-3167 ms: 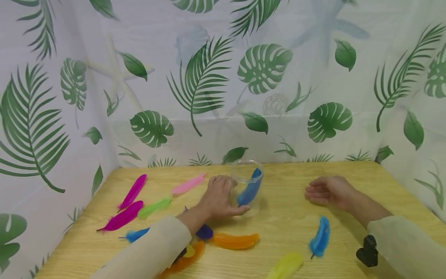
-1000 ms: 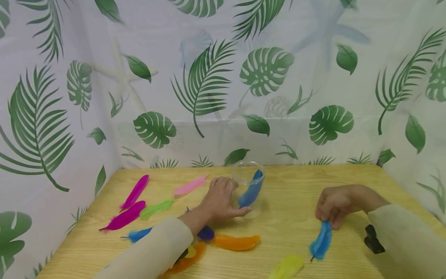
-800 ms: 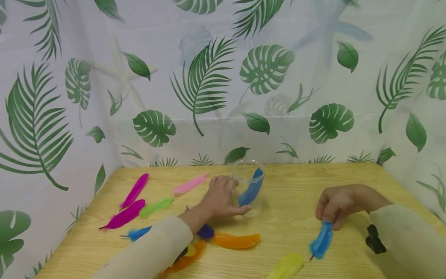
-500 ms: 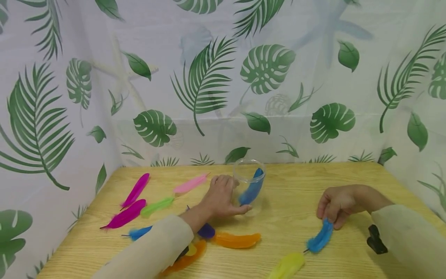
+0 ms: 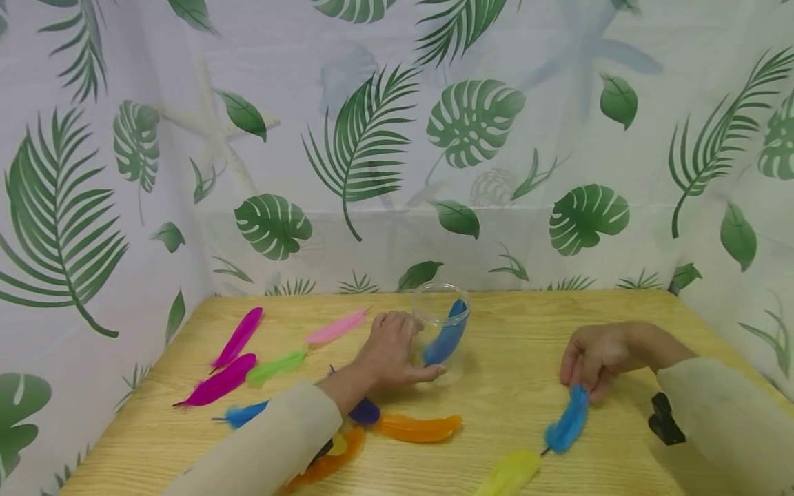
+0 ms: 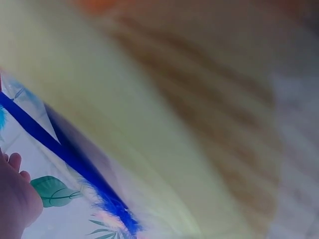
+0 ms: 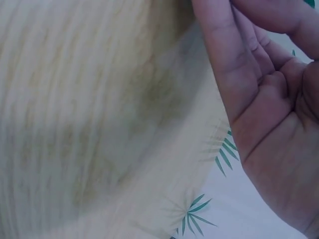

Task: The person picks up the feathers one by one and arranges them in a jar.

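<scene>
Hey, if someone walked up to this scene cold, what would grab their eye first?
Probably the bright feathers strewn over the light wooden table, magenta, pink and green ones on the left side. At the middle, the left hand holds a clear plastic jar with a blue feather inside. To the right, the right hand pinches the tip of another blue feather, beside a yellow feather at the near edge.

Table (image 5: 515,331) is seen in light wood grain; curtain (image 5: 372,138) white w/ green leaf print. Feathers: blue (image 5: 564,427) by right hand, blue (image 5: 445,337) in clear jar (image 5: 440,303), magenta (image 5: 217,388), lime (image 5: 273,368), pink (image 5: 336,327), orange (image 5: 417,427), yellow (image 5: 509,472)
</scene>
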`<state>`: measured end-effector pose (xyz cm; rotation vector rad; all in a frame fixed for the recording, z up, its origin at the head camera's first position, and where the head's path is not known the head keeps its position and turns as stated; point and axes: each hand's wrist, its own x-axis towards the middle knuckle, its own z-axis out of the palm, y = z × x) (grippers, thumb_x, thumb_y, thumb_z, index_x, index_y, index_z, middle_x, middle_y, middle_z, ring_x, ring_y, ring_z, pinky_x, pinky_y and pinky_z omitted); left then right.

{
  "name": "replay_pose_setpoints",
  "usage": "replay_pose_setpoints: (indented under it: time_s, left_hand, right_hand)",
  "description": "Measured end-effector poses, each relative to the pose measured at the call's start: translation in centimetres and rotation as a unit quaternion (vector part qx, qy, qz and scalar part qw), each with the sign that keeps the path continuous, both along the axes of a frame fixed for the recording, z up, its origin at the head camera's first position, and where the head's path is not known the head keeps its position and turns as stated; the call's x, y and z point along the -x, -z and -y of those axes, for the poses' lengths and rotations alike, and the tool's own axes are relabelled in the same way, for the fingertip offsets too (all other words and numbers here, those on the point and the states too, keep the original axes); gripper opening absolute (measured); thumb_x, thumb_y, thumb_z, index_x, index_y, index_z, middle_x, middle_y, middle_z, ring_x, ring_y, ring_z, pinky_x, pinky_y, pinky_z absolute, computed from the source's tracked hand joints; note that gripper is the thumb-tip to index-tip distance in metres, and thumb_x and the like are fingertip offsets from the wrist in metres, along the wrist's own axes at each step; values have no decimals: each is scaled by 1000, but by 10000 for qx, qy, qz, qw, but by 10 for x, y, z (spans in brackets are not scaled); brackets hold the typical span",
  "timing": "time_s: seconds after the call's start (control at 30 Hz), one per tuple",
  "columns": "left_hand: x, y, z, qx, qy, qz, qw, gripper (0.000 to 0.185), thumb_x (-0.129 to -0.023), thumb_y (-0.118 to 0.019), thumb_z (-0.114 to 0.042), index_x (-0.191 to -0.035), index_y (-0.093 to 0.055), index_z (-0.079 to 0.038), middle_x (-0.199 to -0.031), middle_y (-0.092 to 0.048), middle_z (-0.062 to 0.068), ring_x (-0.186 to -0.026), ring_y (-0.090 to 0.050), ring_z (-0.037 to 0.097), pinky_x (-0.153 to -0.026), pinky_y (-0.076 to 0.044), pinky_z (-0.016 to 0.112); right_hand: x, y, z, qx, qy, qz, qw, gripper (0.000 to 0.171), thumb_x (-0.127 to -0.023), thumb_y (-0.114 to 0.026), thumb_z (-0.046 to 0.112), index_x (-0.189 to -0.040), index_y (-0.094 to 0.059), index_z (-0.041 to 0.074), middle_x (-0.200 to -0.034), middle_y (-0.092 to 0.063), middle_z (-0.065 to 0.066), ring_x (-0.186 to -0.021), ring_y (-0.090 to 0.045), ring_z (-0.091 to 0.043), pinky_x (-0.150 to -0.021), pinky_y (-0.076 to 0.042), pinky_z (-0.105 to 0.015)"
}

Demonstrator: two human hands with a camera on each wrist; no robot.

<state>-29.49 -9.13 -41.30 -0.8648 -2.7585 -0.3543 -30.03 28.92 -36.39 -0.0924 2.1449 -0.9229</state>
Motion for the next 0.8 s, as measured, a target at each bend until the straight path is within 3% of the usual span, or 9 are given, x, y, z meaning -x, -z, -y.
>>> replay_pose_setpoints:
  time_s: [0.37, 0.8]
  left_hand:
    - [-1, 1, 1, -36, 32, -188, 9998, 75, -82, -63, -70, -122, -56, -6, -114, -58, 4, -114, -50, 23, -103, -33, 43]
    - [0, 0, -1, 25, -18, -68, 10000, 77, -82, -62, -70, -125, -55, -6, -118, -58, 5, -118, -49, 24, -106, -33, 44]
  right_hand:
    - [6, -21, 1, 379, -124, -334, 9986, 29, -78, -67, -11, -106, -64, -8, -87, -66, -11, -74, -66, -20, -73, -61, -38]
    - [17, -58, 3, 798, -206, -470, 9955, 30, -84, -65, -7, -113, -59, -11, -93, -69, -12, -84, -70, -24, -81, -60, -41]
